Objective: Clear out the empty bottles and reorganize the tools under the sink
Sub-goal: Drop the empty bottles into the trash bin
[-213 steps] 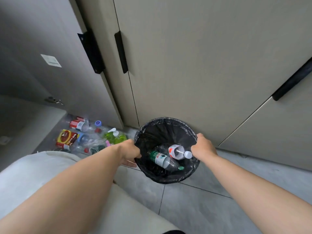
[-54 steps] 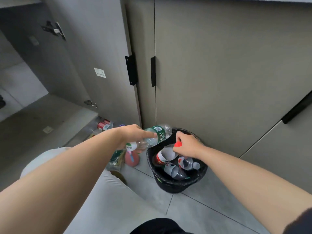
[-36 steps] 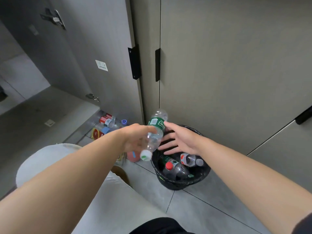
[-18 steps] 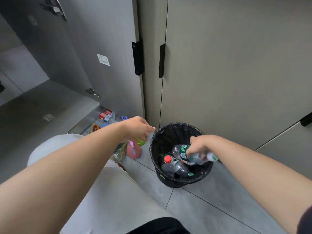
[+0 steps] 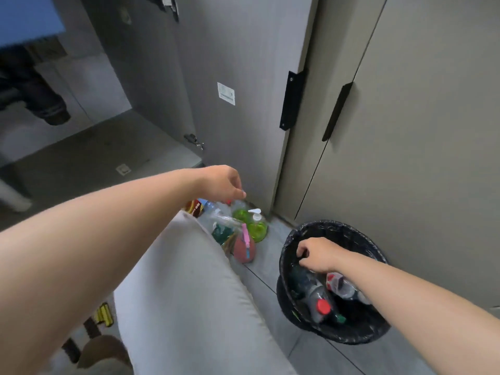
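Several bottles (image 5: pixel 316 296) are seen in the bin (image 5: pixel 338 226), more bottles (image 5: pixel 216 212) are left on the floor (image 5: pixel 273 250) under the left hand (image 5: pixel 220 185), loosely curled and empty, while what the curled right hand (image 5: pixel 316 254) holds cannot be told; probably light and squashy, they are best held round the middle.

A single head-worn wide-angle view looks steeply down and forward, close over both forearms, toward the grey tiled floor (image 5: pixel 273 288) and beige cabinet doors (image 5: pixel 422 147).

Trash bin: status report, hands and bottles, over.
Left hand empty, above floor bottles. Right hand over trash bin, fingers curled, grip unclear. Red-capped bottle lies in bin. Path to bin open.
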